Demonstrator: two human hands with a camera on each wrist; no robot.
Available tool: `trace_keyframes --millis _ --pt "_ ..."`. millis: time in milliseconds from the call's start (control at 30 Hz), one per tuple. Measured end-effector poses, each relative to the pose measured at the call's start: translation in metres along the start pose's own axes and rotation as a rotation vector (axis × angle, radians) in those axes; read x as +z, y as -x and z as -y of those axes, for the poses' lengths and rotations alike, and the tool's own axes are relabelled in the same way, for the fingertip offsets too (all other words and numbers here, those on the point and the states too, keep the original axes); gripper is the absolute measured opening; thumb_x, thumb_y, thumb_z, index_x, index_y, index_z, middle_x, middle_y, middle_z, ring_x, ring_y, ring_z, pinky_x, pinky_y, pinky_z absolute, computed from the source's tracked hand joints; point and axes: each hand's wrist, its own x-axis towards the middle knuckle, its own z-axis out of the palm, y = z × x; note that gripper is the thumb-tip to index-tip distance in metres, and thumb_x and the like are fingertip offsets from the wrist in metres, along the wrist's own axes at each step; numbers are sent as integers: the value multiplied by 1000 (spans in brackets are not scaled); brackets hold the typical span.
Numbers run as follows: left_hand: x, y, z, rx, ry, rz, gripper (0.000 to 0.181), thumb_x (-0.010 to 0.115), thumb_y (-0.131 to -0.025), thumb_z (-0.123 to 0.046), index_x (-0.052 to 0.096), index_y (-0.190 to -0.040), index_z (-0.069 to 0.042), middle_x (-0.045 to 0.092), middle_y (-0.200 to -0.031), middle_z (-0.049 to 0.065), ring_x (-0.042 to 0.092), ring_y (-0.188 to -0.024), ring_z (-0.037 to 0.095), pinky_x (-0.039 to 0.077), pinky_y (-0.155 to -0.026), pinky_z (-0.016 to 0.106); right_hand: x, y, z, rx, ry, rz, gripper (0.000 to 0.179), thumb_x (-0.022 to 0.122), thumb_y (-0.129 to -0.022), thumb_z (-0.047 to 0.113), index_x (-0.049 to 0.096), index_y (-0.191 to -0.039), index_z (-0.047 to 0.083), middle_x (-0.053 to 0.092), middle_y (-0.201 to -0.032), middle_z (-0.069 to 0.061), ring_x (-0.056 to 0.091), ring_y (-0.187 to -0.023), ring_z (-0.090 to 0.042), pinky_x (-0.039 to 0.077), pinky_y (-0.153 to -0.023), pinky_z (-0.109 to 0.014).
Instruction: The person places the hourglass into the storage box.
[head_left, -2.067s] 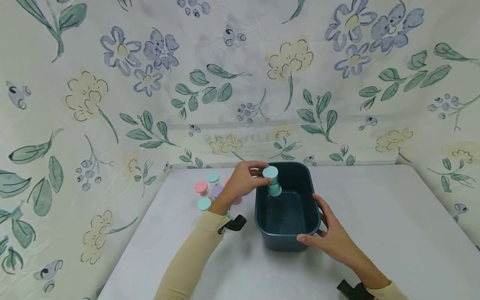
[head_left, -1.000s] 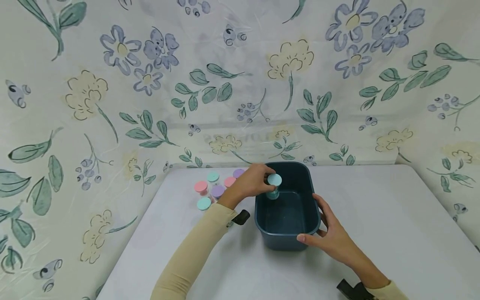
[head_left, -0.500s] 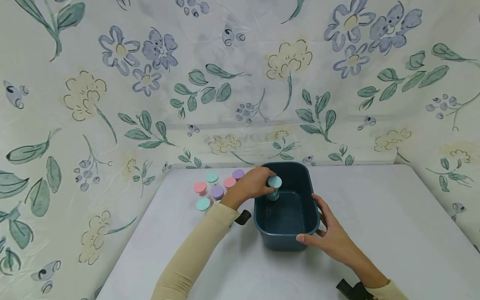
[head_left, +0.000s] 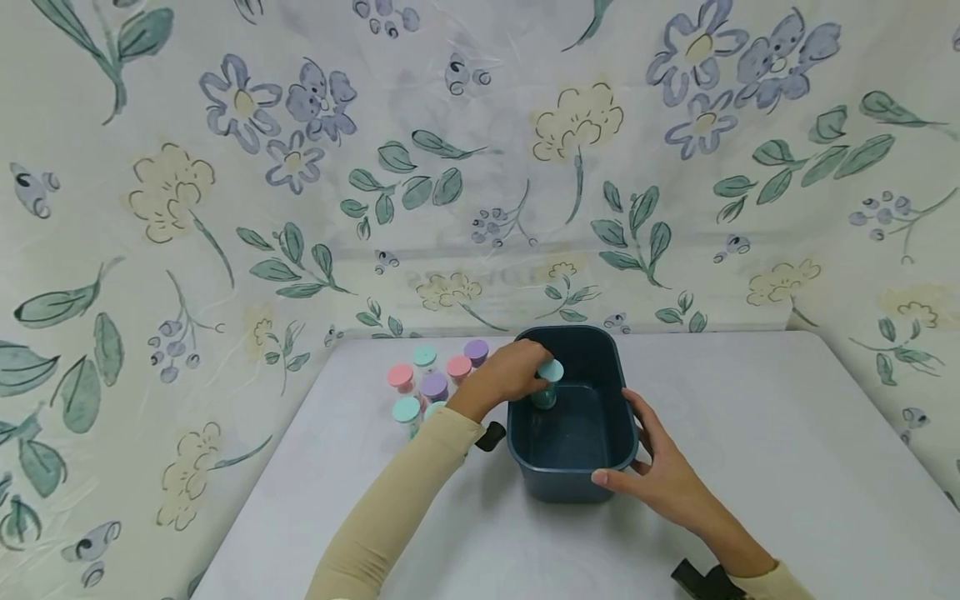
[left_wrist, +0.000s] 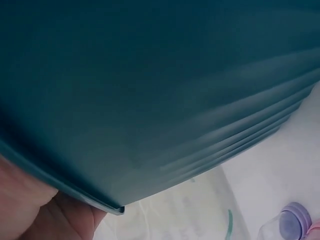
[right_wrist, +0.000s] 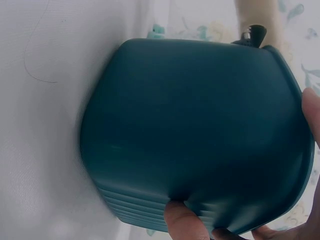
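Note:
A small clear jar with a mint-green lid [head_left: 552, 371] stands roughly upright inside the dark blue-teal bin [head_left: 567, 486], near its left wall. My left hand [head_left: 510, 373] reaches over the left rim and pinches that jar near its lid. The bin's outer wall [left_wrist: 150, 100] fills most of the left wrist view and hides the held jar there. My right hand [head_left: 667, 475] grips the bin at its near right corner, thumb on the front rim. In the right wrist view, fingers [right_wrist: 182, 220] press against the bin's side.
Left of the bin, a cluster of small jars with pink lids [head_left: 401, 377], purple lids [head_left: 434, 386] and mint lids [head_left: 406, 409] stands on the white table [head_left: 750, 417]. My left forearm passes just in front of them. A floral cloth [head_left: 480, 167] hangs behind the table.
My left hand has carried the mint-lidded jar from above the bin's left rim down into the bin. The right hand has kept its grip on the bin.

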Motion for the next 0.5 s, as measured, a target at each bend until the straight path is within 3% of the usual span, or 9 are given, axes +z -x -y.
trace_keyframes --millis 200,500 --pt "0 -2 -1 -19 -51 1 16 74 -96 -17 77 -108 -7 76 -99 4 61 -81 15 60 -79 28 -2 0 2 -6 2 2 107 83 -87 27 10 -166 30 5 -174 -21 19 -152 -62 49 -105 -69" --pt "0 1 -1 1 -112 -20 13 71 -97 -12 75 -107 -5 71 -103 7 59 -89 18 59 -83 31 -1 0 -2 -19 -5 3 106 82 -87 27 11 -166 30 5 -174 -21 19 -151 -63 48 -105 -70"
